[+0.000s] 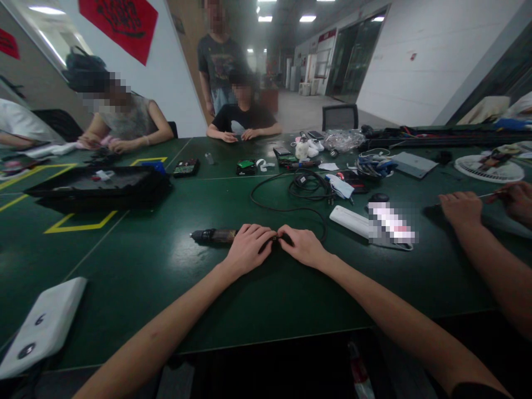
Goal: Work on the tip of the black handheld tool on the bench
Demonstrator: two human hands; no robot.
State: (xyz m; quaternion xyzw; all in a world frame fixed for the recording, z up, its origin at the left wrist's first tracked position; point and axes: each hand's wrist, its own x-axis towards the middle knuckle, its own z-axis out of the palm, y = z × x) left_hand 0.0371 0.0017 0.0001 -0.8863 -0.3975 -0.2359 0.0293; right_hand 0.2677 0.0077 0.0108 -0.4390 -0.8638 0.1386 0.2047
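Tool w/ a black nose and mottled brown body (224,236) is lying flat on the green table (199,299) right in front of me, nose pointing left. I've got my left hand (250,246) closed over its back end, fingers nearly pressed together, thumb side facing my other hand. My right hand (302,247) is just beside it, thumb + index pinching a small dark bit (275,238) at the tail end; too tiny to tell what it is tbh. Rest of the right fingers are bent, can't tell exactly how tight. Black cable (310,185) is coiled a bit past my hands, w/ a long white bar (351,221) to the right of it. White slab (45,324) w/ 1 digit on it sits near left, black tray (97,185) farther back. Silver tablet (415,164) and white round grille (489,168) are far right. 2 ppl seated across, 1 standing behind, plus another person's hands (461,208) on my right w/ a thin rod (488,195).
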